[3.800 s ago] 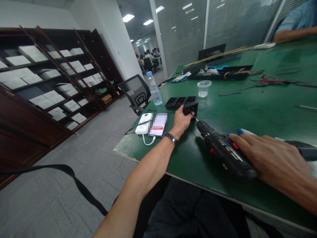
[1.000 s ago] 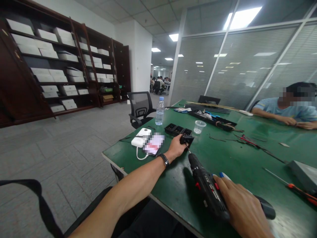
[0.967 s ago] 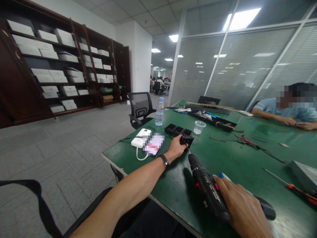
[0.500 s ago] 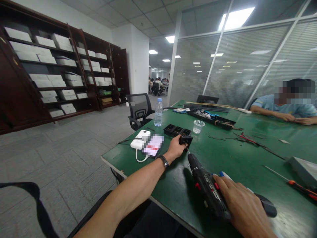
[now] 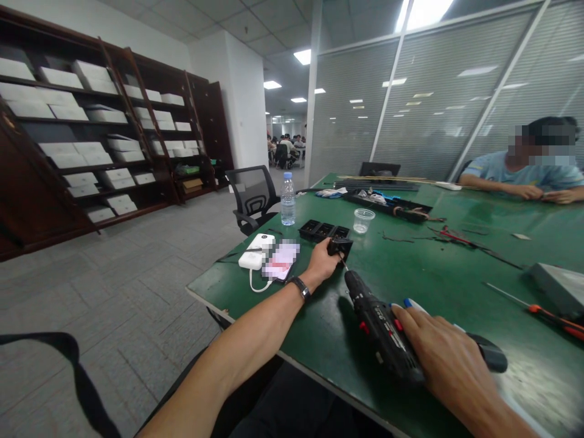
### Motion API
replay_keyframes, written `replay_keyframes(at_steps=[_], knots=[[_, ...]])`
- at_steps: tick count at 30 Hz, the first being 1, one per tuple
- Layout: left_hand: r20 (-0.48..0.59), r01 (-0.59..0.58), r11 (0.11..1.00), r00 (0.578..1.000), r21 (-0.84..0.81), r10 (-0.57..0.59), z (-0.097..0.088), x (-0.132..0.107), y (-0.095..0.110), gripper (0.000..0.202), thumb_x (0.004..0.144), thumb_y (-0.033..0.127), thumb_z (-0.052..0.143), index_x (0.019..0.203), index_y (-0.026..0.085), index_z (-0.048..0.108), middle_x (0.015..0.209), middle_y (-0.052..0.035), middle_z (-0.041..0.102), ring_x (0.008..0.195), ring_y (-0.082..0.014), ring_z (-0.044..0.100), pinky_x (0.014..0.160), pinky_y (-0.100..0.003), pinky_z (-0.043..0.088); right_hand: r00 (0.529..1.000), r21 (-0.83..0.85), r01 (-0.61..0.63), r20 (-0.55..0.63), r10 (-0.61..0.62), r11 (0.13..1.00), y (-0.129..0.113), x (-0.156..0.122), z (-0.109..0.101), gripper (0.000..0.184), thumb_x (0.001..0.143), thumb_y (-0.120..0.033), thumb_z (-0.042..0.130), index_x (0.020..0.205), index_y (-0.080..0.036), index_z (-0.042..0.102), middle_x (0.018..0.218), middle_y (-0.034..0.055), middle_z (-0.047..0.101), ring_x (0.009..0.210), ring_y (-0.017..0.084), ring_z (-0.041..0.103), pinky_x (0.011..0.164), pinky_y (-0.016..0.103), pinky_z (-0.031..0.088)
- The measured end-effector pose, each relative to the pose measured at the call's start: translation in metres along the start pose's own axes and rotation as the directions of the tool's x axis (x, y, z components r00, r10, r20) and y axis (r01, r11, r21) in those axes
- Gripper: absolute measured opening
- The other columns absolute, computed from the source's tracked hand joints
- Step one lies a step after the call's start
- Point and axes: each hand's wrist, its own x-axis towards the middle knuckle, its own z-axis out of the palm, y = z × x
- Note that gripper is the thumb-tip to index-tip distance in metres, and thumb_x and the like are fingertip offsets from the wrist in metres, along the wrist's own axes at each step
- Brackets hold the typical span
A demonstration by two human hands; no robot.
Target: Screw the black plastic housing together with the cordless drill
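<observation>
My left hand (image 5: pixel 323 263) grips a small black part (image 5: pixel 341 248) with flat sides, just in front of a black compartment tray (image 5: pixel 325 231) that holds tiny pieces. In my right hand (image 5: pixel 449 356) is a black cordless drill (image 5: pixel 381 328) with red buttons, lying on its side over the green table. Its thin bit (image 5: pixel 345 266) points at the black part; whether the tip touches cannot be made out. The drill's handle passes under my right palm, and the base of it sticks out on the right.
Left of the tray are a white power bank (image 5: pixel 257 251), a phone (image 5: pixel 280 260) and a water bottle (image 5: pixel 288 201). Beyond it stands a clear plastic cup (image 5: pixel 364 220). A screwdriver (image 5: pixel 533 309) and a grey box (image 5: pixel 559 289) lie right. Across the table (image 5: pixel 460 255) sits a person (image 5: pixel 524 164).
The view has shifted slightly, so the shelves and table sit a little higher and further left. Both hands keep their hold, and the drill stays lined up with the black part.
</observation>
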Motion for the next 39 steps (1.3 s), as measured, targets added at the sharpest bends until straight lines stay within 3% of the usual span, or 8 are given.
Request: replay_keyframes(at_steps=[11, 21, 39], knots=[[0.006, -0.007, 0.998, 1.000, -0.061, 0.008, -0.002, 0.002, -0.002, 0.028, 0.074, 0.009, 0.073, 0.102, 0.013, 0.071, 0.101, -0.0069, 0.076, 0.093, -0.0193, 0.068, 0.089, -0.031, 0.053, 0.992, 0.059, -0.057, 0.113, 0.050, 0.997, -0.005, 0.009, -0.017, 0.032, 0.087, -0.008, 0.059, 0.118, -0.016, 0.066, 0.107, 0.0112, 0.076, 0.083, 0.024, 0.071, 0.071, 0.035, 0.052], [0.000, 0.022, 0.995, 1.000, -0.093, -0.022, -0.002, 0.004, -0.004, 0.031, 0.071, 0.010, 0.076, 0.102, 0.014, 0.071, 0.098, -0.0049, 0.075, 0.092, -0.0186, 0.067, 0.093, -0.033, 0.053, 0.973, 0.169, -0.117, 0.219, 0.078, 0.979, -0.007, 0.014, -0.023, 0.025, 0.088, -0.009, 0.060, 0.110, -0.019, 0.062, 0.100, 0.0070, 0.072, 0.085, 0.023, 0.067, 0.074, 0.035, 0.043], [-0.004, 0.007, 0.997, 1.000, -0.079, -0.007, -0.002, 0.004, -0.003, 0.030, 0.070, 0.010, 0.075, 0.099, 0.014, 0.071, 0.095, -0.0039, 0.074, 0.087, -0.0167, 0.065, 0.087, -0.029, 0.052, 0.969, 0.146, -0.125, 0.232, 0.088, 0.981, -0.007, 0.015, -0.025, 0.018, 0.092, -0.011, 0.057, 0.108, -0.019, 0.061, 0.099, 0.0069, 0.072, 0.083, 0.023, 0.066, 0.072, 0.035, 0.041]])
